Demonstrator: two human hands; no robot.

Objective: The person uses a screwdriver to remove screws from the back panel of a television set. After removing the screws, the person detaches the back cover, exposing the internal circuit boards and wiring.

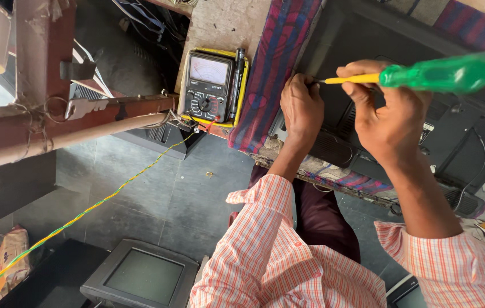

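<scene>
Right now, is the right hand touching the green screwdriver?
Touching. The head view shows the right hand with fingers wrapped over the yellow shaft of the green screwdriver, no gap between them.

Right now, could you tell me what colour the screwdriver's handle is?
The screwdriver has a translucent green handle and yellow shaft, gripped by the right hand; head view shows it best.

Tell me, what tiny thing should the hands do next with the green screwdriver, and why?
Probably turn the screwdriver gently. The right hand grips its yellow shaft, the tip points at the spot the left hand pinches on the black television back, so the tool looks lined up. The screw itself is hidden.
</scene>
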